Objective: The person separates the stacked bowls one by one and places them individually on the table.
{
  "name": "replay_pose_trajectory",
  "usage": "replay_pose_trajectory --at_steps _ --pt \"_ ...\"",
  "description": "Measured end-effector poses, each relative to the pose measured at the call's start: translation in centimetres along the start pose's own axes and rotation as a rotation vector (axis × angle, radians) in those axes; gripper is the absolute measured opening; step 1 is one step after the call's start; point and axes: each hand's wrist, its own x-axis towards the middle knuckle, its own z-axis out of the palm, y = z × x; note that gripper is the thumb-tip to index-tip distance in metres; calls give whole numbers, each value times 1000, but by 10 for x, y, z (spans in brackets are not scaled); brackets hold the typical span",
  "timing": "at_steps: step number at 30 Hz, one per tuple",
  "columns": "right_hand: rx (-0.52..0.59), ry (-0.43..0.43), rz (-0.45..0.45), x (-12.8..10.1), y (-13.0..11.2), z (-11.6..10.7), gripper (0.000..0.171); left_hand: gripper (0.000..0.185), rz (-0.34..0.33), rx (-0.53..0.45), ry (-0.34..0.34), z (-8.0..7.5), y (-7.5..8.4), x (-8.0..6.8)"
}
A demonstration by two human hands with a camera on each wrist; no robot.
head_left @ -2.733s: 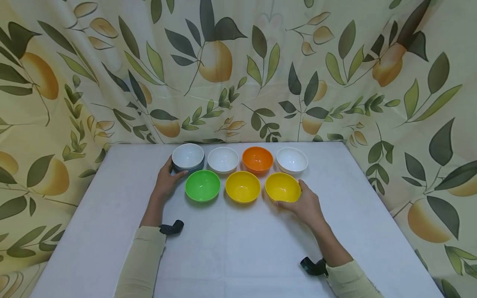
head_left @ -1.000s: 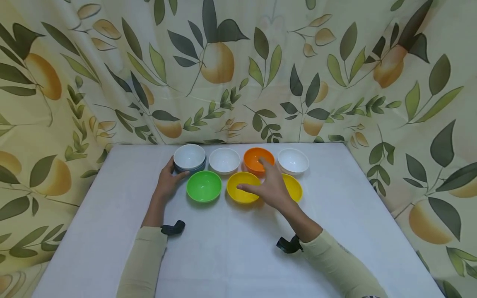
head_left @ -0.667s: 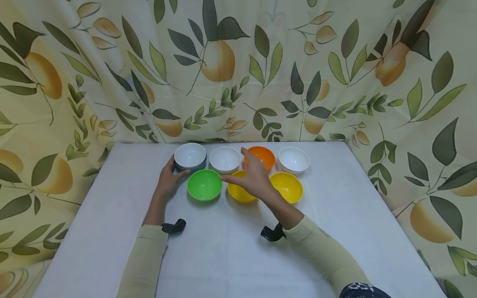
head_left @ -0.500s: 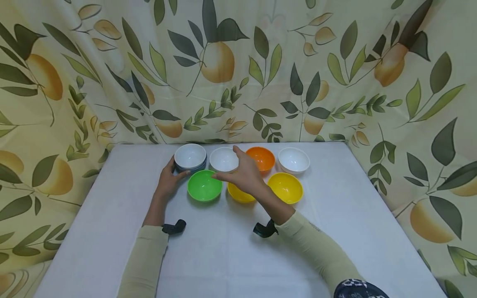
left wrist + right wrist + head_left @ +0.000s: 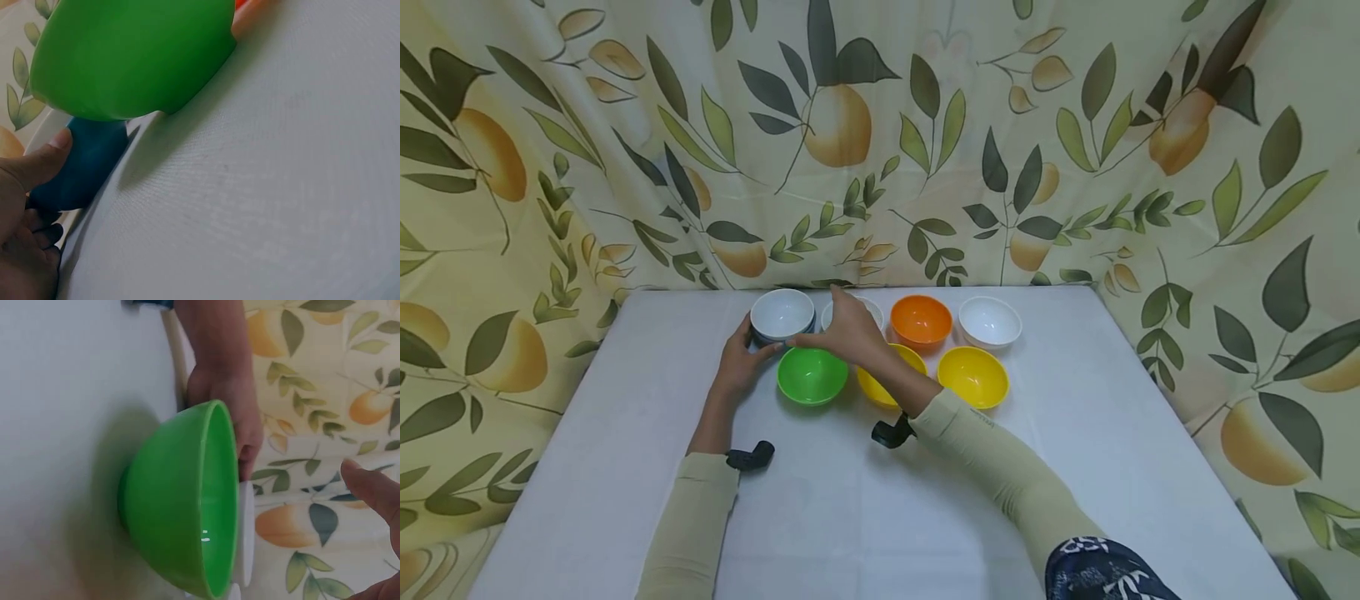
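Observation:
At the back left of the table, a white bowl (image 5: 781, 314) sits stacked in a blue bowl (image 5: 94, 159). My left hand (image 5: 737, 362) grips the blue bowl from its left side, thumb against its wall. My right hand (image 5: 850, 329) hovers, thumb and fingers spread apart, over a second white bowl (image 5: 874, 307), partly covering it. Nothing is in its grasp; its thumb tip appears close to the stack. Just in front stands a green bowl (image 5: 812, 377), which looms large in the right wrist view. A yellow bowl (image 5: 887, 383) lies partly behind the right forearm.
Farther right stand an orange bowl (image 5: 921, 323), another white bowl (image 5: 990, 322) and another yellow bowl (image 5: 973, 377). A white cloth covers the table (image 5: 820, 517). Behind it hangs a fruit-patterned curtain (image 5: 880, 167).
My right hand has let go of the right yellow bowl and moved left across the bowls towards the stack. My left hand stays at the blue bowl.

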Motion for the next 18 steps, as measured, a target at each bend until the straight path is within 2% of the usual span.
replay_pose_trajectory --at_steps 3,8,18 --pt "-26 -8 -19 10 -4 8 117 98 -5 1 -3 -1 1 -1" --pt "-69 7 -53 22 -9 18 107 98 1 -9 -11 -1 2 -2" --pt "-140 -31 -59 42 -22 24 88 96 46 -40 -3 0 0 -2"
